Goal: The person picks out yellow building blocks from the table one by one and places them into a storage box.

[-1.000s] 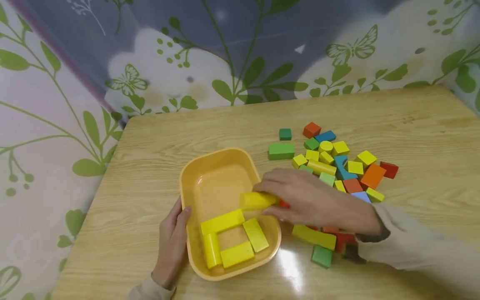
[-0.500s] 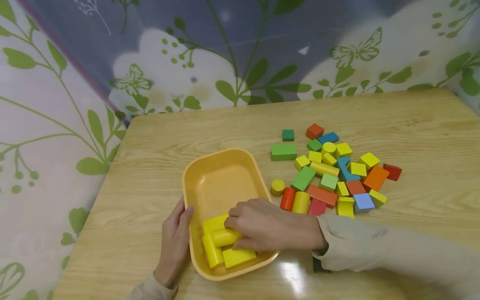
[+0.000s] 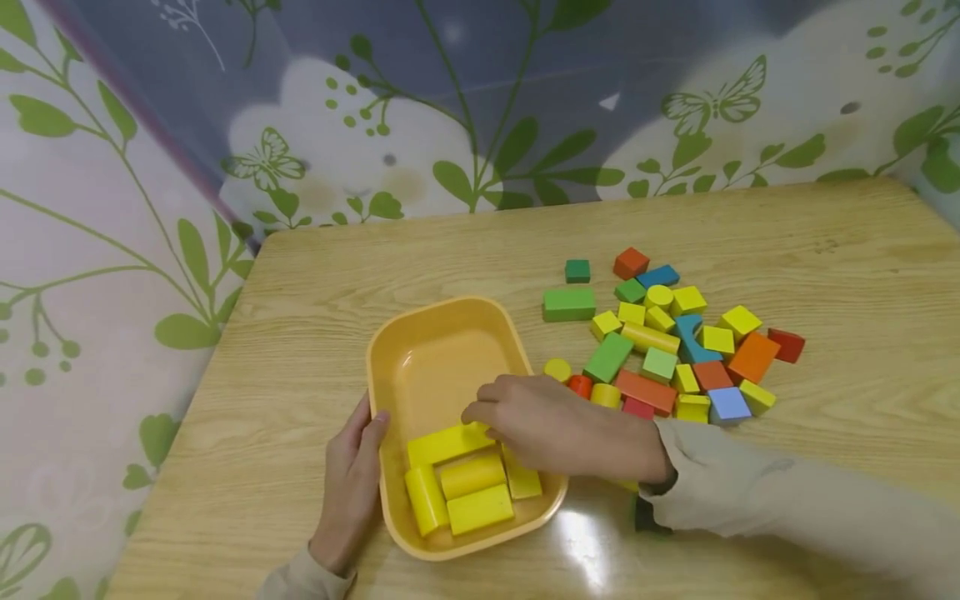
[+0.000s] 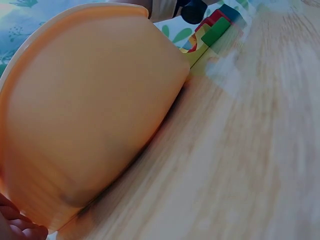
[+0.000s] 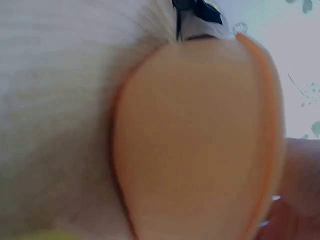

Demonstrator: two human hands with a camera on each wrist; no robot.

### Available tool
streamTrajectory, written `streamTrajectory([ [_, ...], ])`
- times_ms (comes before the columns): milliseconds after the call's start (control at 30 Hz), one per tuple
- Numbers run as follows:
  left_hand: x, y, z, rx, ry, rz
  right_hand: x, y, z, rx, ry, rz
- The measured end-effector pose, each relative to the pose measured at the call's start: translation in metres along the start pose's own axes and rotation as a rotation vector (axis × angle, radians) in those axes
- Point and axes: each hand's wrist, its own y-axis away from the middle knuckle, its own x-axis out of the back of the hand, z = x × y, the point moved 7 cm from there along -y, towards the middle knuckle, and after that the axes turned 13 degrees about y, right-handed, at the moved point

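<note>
An orange plastic tray (image 3: pixel 442 367) stands on the wooden table, its outer wall filling much of both wrist views. My left hand (image 3: pixel 348 483) grips its left side, thumb at the rim; a few fingers (image 4: pixel 20 222) show in the left wrist view. Inside the tray a yellow cylinder (image 3: pixel 472 476) lies between a long yellow block (image 3: pixel 448 445) and a shorter yellow block (image 3: pixel 480 509). Another yellow cylinder (image 3: pixel 426 500) is at the left, and a yellow block (image 3: pixel 521 475) at the right is partly hidden. My right hand (image 3: pixel 558 425) reaches over the right rim with loosely bent fingers, holding nothing.
Right of the tray, many coloured wooden blocks lie in a loose pile, among them a blue arch (image 3: pixel 693 337), an orange block (image 3: pixel 753 357) and a green block (image 3: pixel 568 304). My right forearm (image 3: pixel 765 483) hides its near part. A patterned wall (image 3: pixel 525 100) stands behind the table.
My right hand carried the yellow cylinder into the tray, set it down between the yellow blocks and let go. It has since drawn slightly up and right. The left hand stays on the tray.
</note>
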Motion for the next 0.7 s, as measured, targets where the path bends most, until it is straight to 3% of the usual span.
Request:
streamTrajectory([
  [133, 0.001, 0.000, 0.000, -0.003, -0.009, 0.000, -0.005, -0.003, 0.004, -0.067, 0.019, -0.142],
  [267, 0.000, 0.000, 0.000, 0.005, -0.001, 0.002, -0.010, -0.005, -0.001, -0.064, 0.058, -0.213],
  [467, 0.000, 0.000, -0.002, 0.018, 0.001, 0.005, -0.009, -0.005, -0.004, -0.035, 0.029, -0.221],
  [700, 0.000, 0.000, -0.001, 0.008, -0.006, 0.002, -0.013, -0.007, -0.009, 0.056, 0.076, -0.205],
])
